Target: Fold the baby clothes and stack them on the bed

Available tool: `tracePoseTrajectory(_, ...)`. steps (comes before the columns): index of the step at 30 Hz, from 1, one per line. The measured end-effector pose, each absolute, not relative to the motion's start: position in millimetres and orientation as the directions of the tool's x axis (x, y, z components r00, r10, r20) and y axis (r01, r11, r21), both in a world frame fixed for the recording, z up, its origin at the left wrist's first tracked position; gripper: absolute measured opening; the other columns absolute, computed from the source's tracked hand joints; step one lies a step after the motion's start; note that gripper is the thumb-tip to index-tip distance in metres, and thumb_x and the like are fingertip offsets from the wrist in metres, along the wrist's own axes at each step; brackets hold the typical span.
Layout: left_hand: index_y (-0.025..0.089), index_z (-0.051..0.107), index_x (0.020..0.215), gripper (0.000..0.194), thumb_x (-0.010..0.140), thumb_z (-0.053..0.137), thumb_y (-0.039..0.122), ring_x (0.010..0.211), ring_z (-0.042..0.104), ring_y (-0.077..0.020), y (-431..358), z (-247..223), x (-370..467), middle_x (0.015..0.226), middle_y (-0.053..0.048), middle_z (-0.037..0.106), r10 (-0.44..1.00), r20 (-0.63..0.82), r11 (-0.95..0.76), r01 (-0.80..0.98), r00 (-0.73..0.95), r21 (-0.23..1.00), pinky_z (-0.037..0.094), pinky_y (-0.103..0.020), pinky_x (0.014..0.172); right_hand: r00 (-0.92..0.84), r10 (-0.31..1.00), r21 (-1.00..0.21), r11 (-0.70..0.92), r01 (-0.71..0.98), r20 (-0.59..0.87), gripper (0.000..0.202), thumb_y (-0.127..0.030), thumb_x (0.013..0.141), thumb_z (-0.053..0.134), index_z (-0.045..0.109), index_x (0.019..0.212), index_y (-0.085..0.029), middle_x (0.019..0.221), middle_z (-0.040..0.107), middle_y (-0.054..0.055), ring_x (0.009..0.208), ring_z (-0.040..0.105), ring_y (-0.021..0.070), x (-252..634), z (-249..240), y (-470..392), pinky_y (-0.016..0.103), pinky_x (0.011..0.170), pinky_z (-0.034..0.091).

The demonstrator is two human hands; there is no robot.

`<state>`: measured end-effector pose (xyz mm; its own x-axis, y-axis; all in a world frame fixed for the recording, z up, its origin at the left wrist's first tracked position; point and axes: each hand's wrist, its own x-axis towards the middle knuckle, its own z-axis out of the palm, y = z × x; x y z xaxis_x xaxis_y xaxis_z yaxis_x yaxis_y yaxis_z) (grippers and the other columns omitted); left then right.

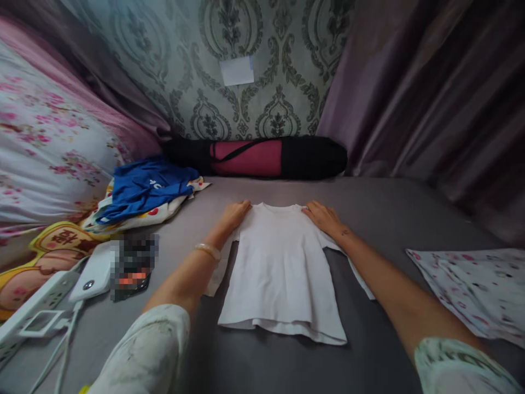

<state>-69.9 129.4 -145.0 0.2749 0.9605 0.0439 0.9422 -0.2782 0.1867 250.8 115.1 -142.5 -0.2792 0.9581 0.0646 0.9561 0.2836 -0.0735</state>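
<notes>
We hold a white, long-sleeved fabric shirt flat on a smooth grey cloth surface; our L. hand & R. hand pinch its shoulders, one per side. Done, we judge: body opened out, sleeves alongside. Remaining: hem ripples, i.e. smoothing incomplete.

Chinese character on cushion, cloth lettering unclear

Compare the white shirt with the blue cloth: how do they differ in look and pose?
Look: the white shirt seems plain; the blue cloth carries white marks.
Pose: the white shirt is spread out, sleeves at its sides; the blue cloth lies rumpled on a patterned cloth.
Contact: the left hand and right hand touch the white shirt's shoulders; neither touches the blue cloth.
Both are fabric.
</notes>
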Motion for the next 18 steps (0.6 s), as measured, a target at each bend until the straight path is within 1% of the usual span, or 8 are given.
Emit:
tracePoseTrajectory(6,0.021,0.057,0.112,0.037,0.100,0.028,0.041,0.095,0.063,-0.0254,153.7,-144.6,-65.9,0.111,-0.011,0.066,0.964,0.073,-0.265,0.954,0.257,0.142,0.043,-0.032,0.076,-0.259,0.964,-0.042,0.261,0.964,0.055,0.036,-0.039,0.102,0.031,0.058,0.113,-0.018,0.117,0.062,0.010,0.103,0.060,0.0228,249.3,-142.0,136.9,0.031,0.080,0.042)
tracePoseTrajectory(11,0.021,0.057,0.113,0.035,0.100,0.028,0.038,0.096,0.062,-0.0246,160.8,-138.7,-58.4,0.113,-0.011,0.064,0.971,0.066,-0.236,0.970,0.232,0.062,0.043,-0.032,0.077,-0.228,0.972,-0.023,0.230,0.973,0.061,0.036,-0.037,0.102,0.031,0.058,0.114,-0.017,0.115,0.062,0.010,0.101,0.061,0.0224,248.8,-143.2,144.6,0.032,0.082,0.041)
tracePoseTrajectory(13,0.020,0.058,0.112,0.032,0.099,0.032,0.033,0.101,0.060,-0.0256,158.1,-137.0,-53.1,0.112,-0.012,0.063,0.973,0.075,-0.220,0.975,0.219,0.005,0.044,-0.034,0.081,-0.207,0.975,-0.009,0.208,0.978,0.083,0.035,-0.034,0.101,0.033,0.059,0.114,-0.016,0.116,0.061,0.012,0.104,0.059,0.0236,246.4,-144.2,143.1,0.034,0.085,0.040)
tracePoseTrajectory(15,0.016,0.058,0.114,0.029,0.097,0.036,0.027,0.109,0.055,-0.0285,151.7,-135.7,-45.0,0.115,-0.015,0.060,0.974,0.116,-0.189,0.981,0.193,-0.046,0.042,-0.038,0.087,-0.178,0.973,-0.003,0.181,0.983,0.148,0.033,-0.027,0.100,0.032,0.059,0.114,-0.014,0.117,0.060,0.014,0.109,0.056,0.0256,239.3,-145.3,137.6,0.036,0.091,0.038)
tracePoseTrajectory(17,0.014,0.056,0.117,0.030,0.096,0.038,0.024,0.115,0.052,-0.0306,142.5,-136.3,-34.0,0.119,-0.017,0.058,0.968,0.153,-0.193,0.980,0.200,-0.055,0.040,-0.043,0.094,-0.182,0.961,-0.026,0.192,0.981,0.209,0.036,-0.022,0.099,0.031,0.057,0.121,-0.012,0.125,0.058,0.016,0.117,0.052,0.0271,226.4,-147.9,128.9,0.039,0.098,0.034)
tracePoseTrajectory(18,0.014,0.055,0.119,0.031,0.096,0.038,0.025,0.117,0.051,-0.0305,137.4,-138.1,-27.9,0.121,-0.017,0.058,0.961,0.153,-0.225,0.974,0.228,-0.042,0.039,-0.044,0.096,-0.201,0.955,-0.048,0.216,0.975,0.220,0.039,-0.023,0.098,0.031,0.054,0.127,-0.010,0.131,0.055,0.018,0.123,0.048,0.0277,218.3,-150.2,124.1,0.040,0.101,0.032)
